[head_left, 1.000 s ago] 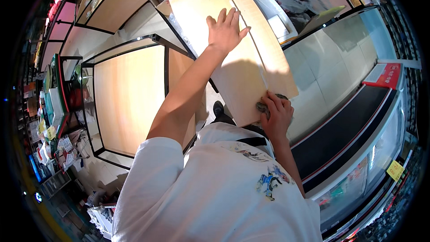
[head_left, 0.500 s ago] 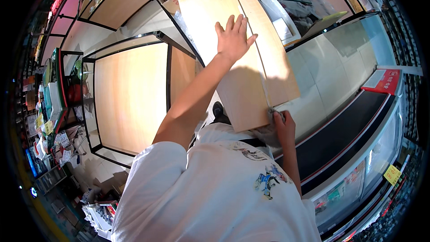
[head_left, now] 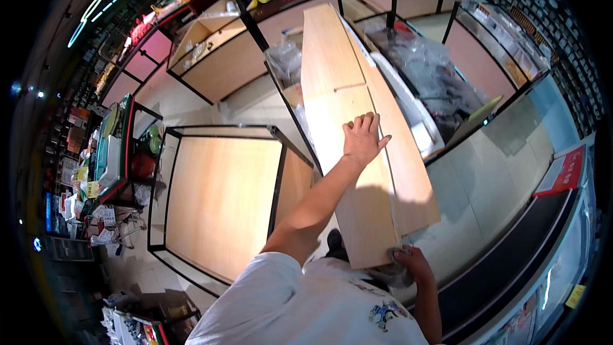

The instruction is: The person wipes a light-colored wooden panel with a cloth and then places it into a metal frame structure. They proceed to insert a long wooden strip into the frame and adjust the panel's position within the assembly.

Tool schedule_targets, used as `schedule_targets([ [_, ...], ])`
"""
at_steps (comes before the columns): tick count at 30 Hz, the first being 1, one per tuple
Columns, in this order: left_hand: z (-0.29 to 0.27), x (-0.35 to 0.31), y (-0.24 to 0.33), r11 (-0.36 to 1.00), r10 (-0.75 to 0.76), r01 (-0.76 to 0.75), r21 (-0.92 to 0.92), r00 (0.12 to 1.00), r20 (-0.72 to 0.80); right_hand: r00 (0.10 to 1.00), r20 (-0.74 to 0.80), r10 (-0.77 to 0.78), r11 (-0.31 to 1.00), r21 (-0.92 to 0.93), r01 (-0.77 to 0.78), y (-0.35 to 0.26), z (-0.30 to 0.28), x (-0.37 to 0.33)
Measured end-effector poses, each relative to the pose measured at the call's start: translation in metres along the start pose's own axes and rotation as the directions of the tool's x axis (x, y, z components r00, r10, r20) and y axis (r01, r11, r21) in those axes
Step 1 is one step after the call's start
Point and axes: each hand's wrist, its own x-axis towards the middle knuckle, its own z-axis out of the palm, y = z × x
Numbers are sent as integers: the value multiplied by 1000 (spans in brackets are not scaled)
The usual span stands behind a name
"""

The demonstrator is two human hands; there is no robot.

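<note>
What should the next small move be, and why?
Perhaps press the left hand more firmly onto the pale board: it lies spread there, while the right hand grips something grey, too unclear to identify, at the near end, and a push there might shift the board.

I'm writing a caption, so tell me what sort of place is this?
Probably a shop: there are black-framed wooden units, a clear-sided case at the right, and a yellow tag like a price card.

The board (head_left: 335, 121) is pale tan, the held item (head_left: 394, 255) grey, the shirt (head_left: 306, 310) white with blue print (head_left: 385, 314).
</note>
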Motion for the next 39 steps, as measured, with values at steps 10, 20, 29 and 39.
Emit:
schedule_targets([
  [10,6,-39,13,997,76,-74,21,993,-86,999,-43,1,1000,9,0,13,3,-2],
  [20,2,-2,13,992,-70,65,107,997,44,997,-7,-74,997,29,74,10,1,11],
  [29,6,-54,11,995,69,-71,69,997,21,994,-12,-111,994,-5,110,21,1,9],
  [39,4,-24,7,1000,29,-29,-4,998,51,999,-36,-41,997,-64,39,13,1,6],
])
